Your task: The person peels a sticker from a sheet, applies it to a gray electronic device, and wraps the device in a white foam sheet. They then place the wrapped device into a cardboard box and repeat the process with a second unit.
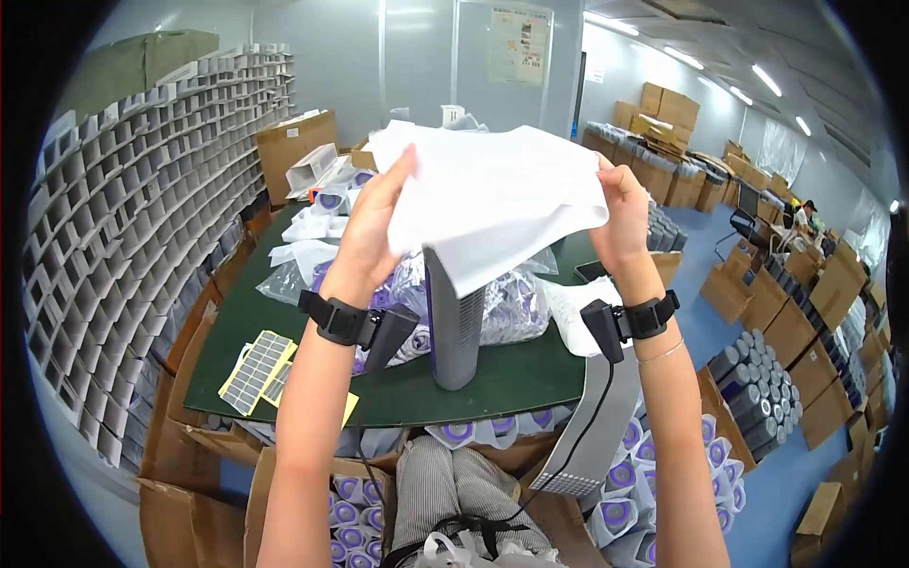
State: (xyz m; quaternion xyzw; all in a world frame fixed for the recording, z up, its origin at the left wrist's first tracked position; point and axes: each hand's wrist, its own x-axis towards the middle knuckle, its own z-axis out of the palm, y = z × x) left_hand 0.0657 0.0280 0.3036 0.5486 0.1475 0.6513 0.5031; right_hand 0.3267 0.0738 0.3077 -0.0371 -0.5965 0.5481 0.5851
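In front of me a soft white sheet or bag [502, 189] is held spread between my two hands. My left hand [374, 213] pinches its left side. Its right edge is gripped by the fingers of my right hand [623, 213]. Below it a dark grey cylinder [456, 336] with slotted sides and a purple edge stands upright on the green table [445, 407]. The white material hangs down over the cylinder's top, hiding it; whether the top is inside the material I cannot tell.
Clear plastic bags of purple-and-white parts [516, 308] lie behind the cylinder. Sticker sheets [256, 374] rest at the table's left, a phone [592, 272] at its right. Wrapped cylinders [620, 483] fill cartons beside my legs. Stacked white boxes [142, 189] line the left.
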